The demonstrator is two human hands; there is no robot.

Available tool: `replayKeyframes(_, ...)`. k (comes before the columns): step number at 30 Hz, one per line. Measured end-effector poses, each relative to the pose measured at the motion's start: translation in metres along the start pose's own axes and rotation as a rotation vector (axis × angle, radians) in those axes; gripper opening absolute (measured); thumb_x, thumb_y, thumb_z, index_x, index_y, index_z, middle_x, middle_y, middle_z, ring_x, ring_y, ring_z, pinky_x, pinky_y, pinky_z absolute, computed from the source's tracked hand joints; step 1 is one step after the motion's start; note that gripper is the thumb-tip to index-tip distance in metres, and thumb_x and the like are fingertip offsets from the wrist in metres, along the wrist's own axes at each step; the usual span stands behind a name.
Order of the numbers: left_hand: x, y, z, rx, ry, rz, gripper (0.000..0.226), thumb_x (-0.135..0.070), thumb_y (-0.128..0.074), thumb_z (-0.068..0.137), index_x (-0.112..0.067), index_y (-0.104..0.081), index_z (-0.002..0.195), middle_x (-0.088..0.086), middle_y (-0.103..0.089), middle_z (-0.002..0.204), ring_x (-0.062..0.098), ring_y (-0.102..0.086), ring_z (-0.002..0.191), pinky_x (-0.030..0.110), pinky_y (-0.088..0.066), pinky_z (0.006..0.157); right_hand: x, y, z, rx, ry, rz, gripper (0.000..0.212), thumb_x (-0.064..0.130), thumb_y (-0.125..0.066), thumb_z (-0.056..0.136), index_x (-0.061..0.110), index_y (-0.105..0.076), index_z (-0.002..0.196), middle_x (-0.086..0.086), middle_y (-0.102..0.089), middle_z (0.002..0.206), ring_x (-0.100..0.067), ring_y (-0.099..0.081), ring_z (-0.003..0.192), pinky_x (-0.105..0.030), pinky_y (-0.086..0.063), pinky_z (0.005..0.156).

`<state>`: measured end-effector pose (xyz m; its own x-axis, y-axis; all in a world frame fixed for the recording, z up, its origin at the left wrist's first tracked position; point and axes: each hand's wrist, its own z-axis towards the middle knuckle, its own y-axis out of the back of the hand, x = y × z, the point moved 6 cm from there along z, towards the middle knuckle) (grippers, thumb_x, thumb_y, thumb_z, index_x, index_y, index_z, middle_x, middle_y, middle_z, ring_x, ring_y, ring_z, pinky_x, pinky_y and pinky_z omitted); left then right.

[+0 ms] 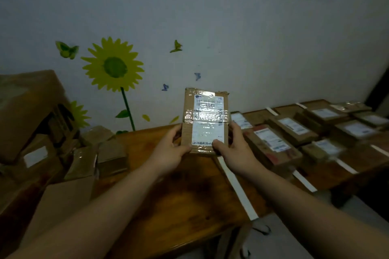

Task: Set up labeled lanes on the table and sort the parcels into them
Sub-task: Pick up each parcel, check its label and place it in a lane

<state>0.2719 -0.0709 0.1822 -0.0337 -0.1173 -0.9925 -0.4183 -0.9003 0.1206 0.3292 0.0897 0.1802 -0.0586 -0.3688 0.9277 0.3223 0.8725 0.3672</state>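
A small brown cardboard parcel [205, 120] with a white shipping label under clear tape stands upright in the air above the wooden table [185, 191]. My left hand [170, 149] grips its lower left edge and my right hand [233, 147] grips its lower right edge, each thumb lying on the front face. White tape strips [237, 189] run across the table as lane lines. Several labelled parcels [271, 143] lie flat between the strips on the right part of the table.
A heap of cardboard boxes [48, 132] is piled at the left, some leaning on the table's end. The white wall behind carries a sunflower sticker [113, 65] and butterfly stickers. The table's near edge drops to a grey floor [280, 239].
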Motion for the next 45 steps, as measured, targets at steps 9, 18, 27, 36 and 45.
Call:
replayKeyframes(9, -0.016, -0.184, 0.015, 0.198, 0.007, 0.069, 0.064, -0.009, -0.062, 0.087, -0.026, -0.035, 0.143, -0.002, -0.049, 0.136, 0.014, -0.054, 0.111, 0.034, -0.051, 0.094, -0.067, 0.171, -0.041, -0.185, -0.088, 0.008, 0.065, 0.022, -0.058, 0.092, 0.033, -0.022, 0.145, 0.007, -0.047, 0.137, -0.015, -0.049, 0.122, -0.045, -0.044, 0.103)
replayKeyframes(18, -0.029, -0.332, 0.022, 0.208, 0.01, 0.091, 0.065, -0.016, -0.063, 0.088, -0.031, -0.033, 0.143, -0.002, -0.043, 0.143, 0.019, -0.043, 0.128, 0.044, -0.041, 0.105, -0.116, 0.312, -0.049, -0.157, -0.067, -0.007, 0.062, 0.019, -0.054, 0.095, 0.032, -0.022, 0.146, 0.005, -0.045, 0.14, -0.012, -0.049, 0.115, -0.04, -0.045, 0.101)
replayKeyframes(27, -0.031, -0.393, 0.048, 0.178, 0.02, 0.082, 0.061, -0.013, -0.059, 0.09, -0.03, -0.035, 0.143, -0.003, -0.046, 0.139, 0.009, -0.051, 0.109, 0.018, -0.049, 0.075, -0.148, 0.364, -0.029, -0.134, -0.058, 0.004, 0.064, 0.018, -0.055, 0.095, 0.03, -0.02, 0.147, 0.004, -0.042, 0.144, -0.003, -0.042, 0.11, -0.025, -0.044, 0.089)
replayKeyframes(36, -0.032, -0.425, 0.136, 0.243, 0.148, 0.054, 0.053, -0.004, -0.051, 0.092, -0.023, -0.039, 0.14, 0.005, -0.055, 0.128, 0.022, -0.062, 0.103, 0.029, -0.057, 0.075, -0.175, 0.402, 0.047, -0.124, -0.17, -0.007, 0.07, 0.023, -0.061, 0.091, 0.025, -0.019, 0.147, 0.006, -0.046, 0.139, -0.007, -0.054, 0.107, -0.015, -0.053, 0.075)
replayKeyframes(45, -0.022, -0.472, 0.188, 0.35, 0.289, 0.198, 0.027, -0.016, -0.046, 0.097, -0.032, -0.052, 0.118, 0.005, -0.068, 0.107, 0.027, -0.065, 0.1, 0.038, -0.055, 0.082, -0.229, 0.477, 0.12, -0.133, -0.224, -0.027, 0.077, 0.032, -0.064, 0.089, 0.031, -0.017, 0.15, -0.003, -0.04, 0.147, -0.019, -0.051, 0.121, -0.03, -0.049, 0.088)
